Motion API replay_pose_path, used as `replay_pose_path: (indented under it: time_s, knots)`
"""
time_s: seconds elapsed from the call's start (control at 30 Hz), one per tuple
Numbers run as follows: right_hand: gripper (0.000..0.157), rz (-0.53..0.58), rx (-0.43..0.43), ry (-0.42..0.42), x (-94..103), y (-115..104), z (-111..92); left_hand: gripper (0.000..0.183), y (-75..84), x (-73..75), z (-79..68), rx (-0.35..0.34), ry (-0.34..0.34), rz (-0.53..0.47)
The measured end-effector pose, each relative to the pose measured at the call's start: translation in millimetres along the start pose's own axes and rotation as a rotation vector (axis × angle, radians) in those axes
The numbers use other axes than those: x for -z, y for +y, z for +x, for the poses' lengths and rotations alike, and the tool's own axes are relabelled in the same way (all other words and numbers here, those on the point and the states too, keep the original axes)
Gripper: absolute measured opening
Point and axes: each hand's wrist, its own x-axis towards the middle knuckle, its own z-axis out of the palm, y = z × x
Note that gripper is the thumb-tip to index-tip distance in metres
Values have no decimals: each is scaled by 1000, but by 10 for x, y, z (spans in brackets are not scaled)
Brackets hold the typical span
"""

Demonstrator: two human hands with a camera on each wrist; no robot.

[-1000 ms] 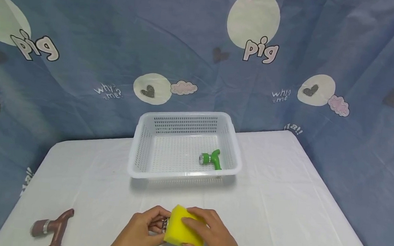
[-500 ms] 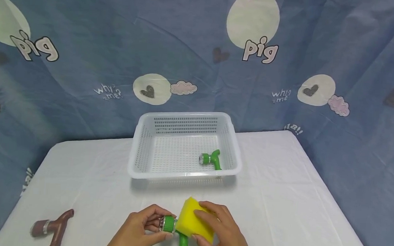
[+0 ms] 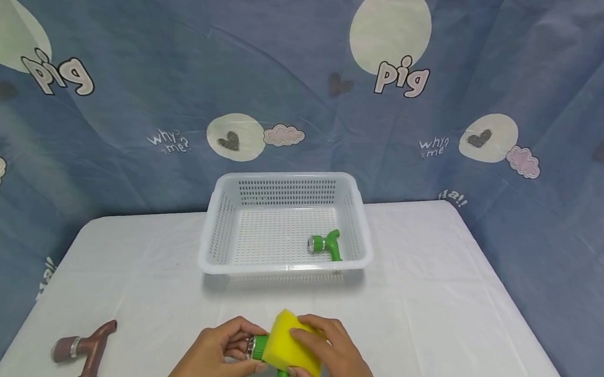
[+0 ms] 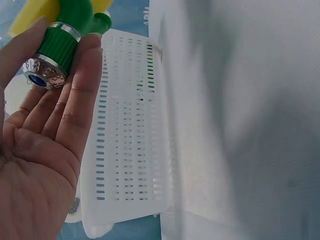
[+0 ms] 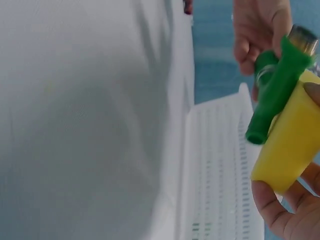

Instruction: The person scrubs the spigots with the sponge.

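White perforated basket (image 3: 283, 267) is up at 12 o'clock, with a small green tap (image 3: 332, 247) lying inside around its 4 o'clock. The other one, a green faucet (image 3: 260, 347), is held at the basket's 6 o'clock: ribbed collar, silvery end, bit of blue inside. Left hand (image 3: 229, 350) has fingers and thumb clamped on that end; right hand (image 3: 339, 360) is pinching a yellow sponge (image 3: 287, 346) against it. Brown faucet (image 3: 93, 350) at 9 o'clock on white cloth (image 3: 430, 314), blue cartoon-print curtain (image 3: 289, 71) behind.
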Motion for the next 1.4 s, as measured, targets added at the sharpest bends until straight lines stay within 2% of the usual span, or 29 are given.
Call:
replay_pose_path:
  time_s: [0.17, 0.33, 0.5, 0.6, 0.73, 0.8, 0.97, 1.1, 1.27, 1.4]
  knots:
    - [49, -36, -34, 72, 27, 159, -13, 43, 27, 1, 4, 30, 15, -26]
    - [53, -41, -52, 151, 85, 234, -38, 46, 50, 0, 11, 95, 74, -81]
    - [55, 111, -28, 128, 151, 68, -12, 51, 35, -26, 14, 134, 100, -150]
    - [54, 196, 45, 97, 207, -107, 59, 49, 17, -43, 15, 111, 92, -142]
    - [52, 232, 142, 98, 246, -257, 141, 46, 23, -55, 6, 80, 90, -128]
    - [51, 209, 148, 107, 195, -220, 123, 46, 43, -62, 1, 79, 98, -122]
    - [51, 44, 56, 130, 5, 109, -2, 46, 81, -99, 4, 106, 126, -109]
    - [50, -25, 22, 172, -5, 268, -40, 46, 76, -115, -6, 96, 124, -116]
    - [50, -6, 22, 179, 74, 208, -29, 45, 86, -94, -19, 93, 127, -108]
    - [53, 69, 42, 92, 134, 49, -4, 45, 87, -71, -22, 95, 119, -97]
